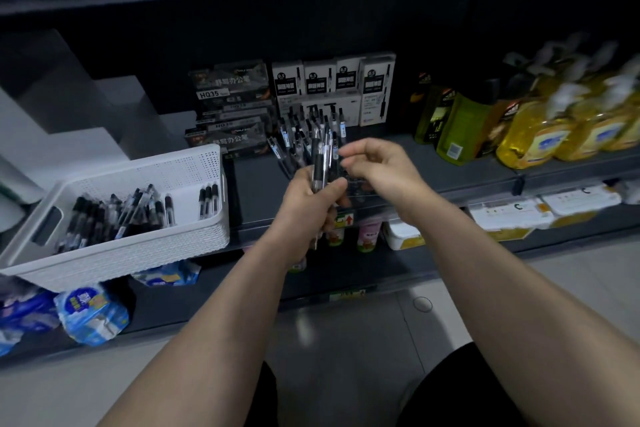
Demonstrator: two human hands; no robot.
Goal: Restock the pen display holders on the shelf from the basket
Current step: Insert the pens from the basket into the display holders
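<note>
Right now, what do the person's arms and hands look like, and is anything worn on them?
Both are bare: the left hand and right hand wear no gloves, and no sleeve, watch, ring or bracelet shows on either forearm within the frame.

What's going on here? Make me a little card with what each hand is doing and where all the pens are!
left hand: grips a bunch of pens, held upright
right hand: by the tops of those pens, fingers curled; too blurred to tell if it holds one
basket: white, on the left, with loose pens lying in it
shelf: standing pens in front of white pen boxes
further right: yellow bottles
</note>
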